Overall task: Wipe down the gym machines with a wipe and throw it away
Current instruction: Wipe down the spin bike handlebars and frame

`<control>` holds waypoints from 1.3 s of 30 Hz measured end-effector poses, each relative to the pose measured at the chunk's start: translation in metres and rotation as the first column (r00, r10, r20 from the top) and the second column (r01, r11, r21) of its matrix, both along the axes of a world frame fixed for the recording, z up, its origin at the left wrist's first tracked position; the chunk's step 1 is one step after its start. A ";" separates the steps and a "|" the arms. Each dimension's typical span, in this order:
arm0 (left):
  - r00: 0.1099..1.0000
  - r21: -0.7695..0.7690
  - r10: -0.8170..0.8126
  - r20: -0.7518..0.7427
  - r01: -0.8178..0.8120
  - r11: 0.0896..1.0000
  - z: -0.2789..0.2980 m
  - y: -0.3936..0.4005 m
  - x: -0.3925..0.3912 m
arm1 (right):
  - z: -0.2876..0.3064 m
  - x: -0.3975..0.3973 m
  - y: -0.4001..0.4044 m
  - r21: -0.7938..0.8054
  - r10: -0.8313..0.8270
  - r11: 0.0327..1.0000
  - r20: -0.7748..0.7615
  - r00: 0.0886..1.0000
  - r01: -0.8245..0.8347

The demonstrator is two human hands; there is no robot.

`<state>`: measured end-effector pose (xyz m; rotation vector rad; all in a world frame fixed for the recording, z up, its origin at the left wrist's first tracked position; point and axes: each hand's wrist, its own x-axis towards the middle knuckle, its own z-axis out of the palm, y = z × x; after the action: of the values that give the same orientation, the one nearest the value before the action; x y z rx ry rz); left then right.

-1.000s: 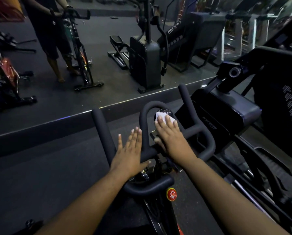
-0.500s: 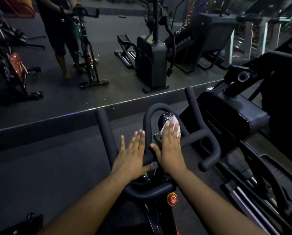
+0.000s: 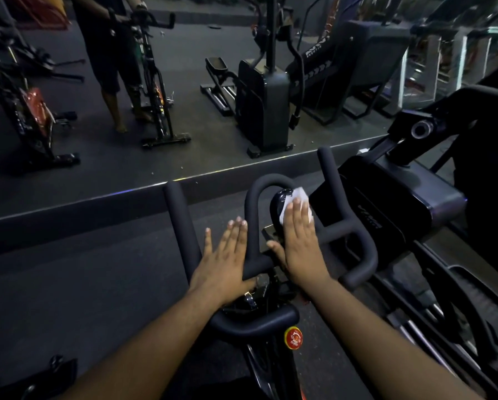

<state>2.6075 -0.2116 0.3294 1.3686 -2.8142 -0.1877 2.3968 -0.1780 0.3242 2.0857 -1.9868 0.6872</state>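
We pressed our right hand (image 3: 301, 241), fingers straight, on the white wipe (image 3: 298, 204) over the bike's console (image 3: 279, 202); our left hand (image 3: 227, 258) lay flat on the handlebar (image 3: 253, 226).

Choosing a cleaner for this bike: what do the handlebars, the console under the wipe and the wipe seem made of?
Handlebars: likely matte black foam or rubber coating; no glare.
Console: probably glossy hard plastic; it shows sharp highlights.
Wipe: thin white paper or nonwoven sheet, creased under the right hand.
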 end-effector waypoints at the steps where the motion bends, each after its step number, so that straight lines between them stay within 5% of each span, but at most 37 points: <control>1: 1.000 -0.002 0.002 -0.002 -0.002 1.000 0.001 0.000 -0.001 | -0.006 0.003 0.007 0.005 0.015 1.000 -0.026 1.000 -0.015; 6: 1.000 0.007 0.007 -0.003 -0.007 1.000 -0.001 -0.001 0.000 | 0.009 -0.014 -0.007 -0.119 0.109 0.980 -0.338 0.935 -0.157; 8: 1.000 0.001 0.009 0.000 -0.009 1.000 -0.002 -0.001 -0.001 | 0.027 -0.022 -0.022 -0.136 0.129 0.973 -0.339 0.932 -0.185; 12: 1.000 0.002 0.012 -0.002 -0.012 1.000 -0.001 0.001 0.000 | 0.048 -0.019 -0.038 -0.125 0.121 0.986 0.081 0.989 -0.110; 15: 1.000 -0.001 0.022 -0.017 -0.022 1.000 -0.002 0.002 0.000 | 0.037 -0.001 -0.027 -0.068 -0.063 0.993 0.401 0.914 0.099; 18: 0.999 -0.006 0.028 -0.022 -0.028 1.000 -0.001 0.001 -0.001 | 0.020 0.015 -0.013 -0.056 -0.115 0.984 0.539 0.835 0.171; 20: 0.999 -0.002 0.029 -0.020 -0.029 1.000 0.000 0.001 -0.001 | 0.021 0.014 -0.018 -0.116 -0.052 0.986 0.475 0.878 0.121; 23: 1.000 -0.004 0.028 0.007 -0.028 1.000 -0.002 0.001 -0.001 | 0.034 0.008 -0.033 -0.148 0.059 0.988 0.074 0.996 -0.047; 25: 0.999 -0.001 0.033 0.017 -0.033 0.999 -0.002 0.001 -0.001 | 0.034 0.005 -0.037 -0.122 0.100 0.985 -0.181 0.978 -0.124; 28: 0.999 -0.002 0.031 0.010 -0.031 1.000 0.000 0.002 -0.002 | 0.012 -0.009 -0.019 -0.092 0.198 0.965 -0.353 0.914 -0.245; 31: 1.000 -0.009 0.030 0.001 -0.030 1.000 0.000 0.002 -0.002 | -0.013 -0.026 0.009 -0.045 0.211 0.971 -0.321 0.923 -0.237; 39: 1.000 0.002 0.029 0.010 -0.029 1.000 0.000 0.002 -0.002 | 0.026 -0.010 -0.016 0.006 0.072 0.997 0.090 0.993 -0.073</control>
<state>2.6051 -0.2099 0.3298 1.4142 -2.8008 -0.1846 2.3870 -0.1943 0.3504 2.1780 -1.9717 0.8004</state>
